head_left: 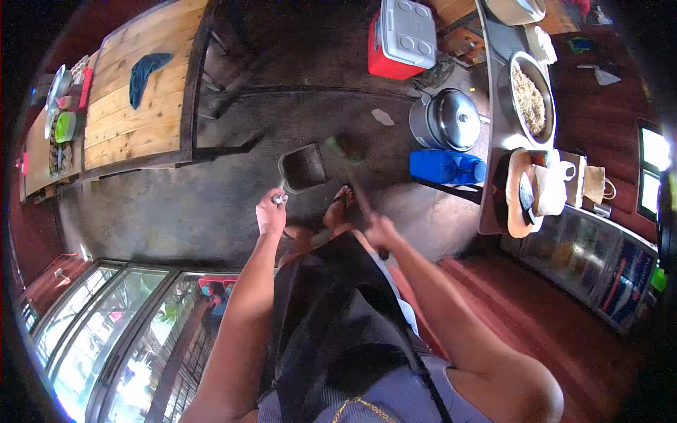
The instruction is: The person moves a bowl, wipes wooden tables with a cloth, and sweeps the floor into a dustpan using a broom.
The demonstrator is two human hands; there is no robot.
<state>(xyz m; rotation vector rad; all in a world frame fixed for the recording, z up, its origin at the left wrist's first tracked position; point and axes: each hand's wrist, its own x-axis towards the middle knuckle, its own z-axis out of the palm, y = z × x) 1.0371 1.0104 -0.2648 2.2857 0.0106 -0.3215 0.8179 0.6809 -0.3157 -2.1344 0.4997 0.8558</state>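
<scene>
My left hand [270, 211] is closed round the handle of a dustpan [304, 169], whose dark square pan hangs just above the floor. To its right, my right hand [381, 233] grips the stick of a broom [360, 190]. The broom's greenish head [344, 150] is blurred and lies close to the pan's right side. Under both tools is the dark floor [211, 211]. My foot in a sandal shows between the two hands.
A wooden table [134, 77] with a dark cloth stands at upper left. A red cooler [402, 42], a lidded pot [455, 120] and a blue container [446, 167] stand on the right. Beyond them, a counter [496, 84] holds a large bowl [529, 99]. Glass doors [106, 317] are at lower left.
</scene>
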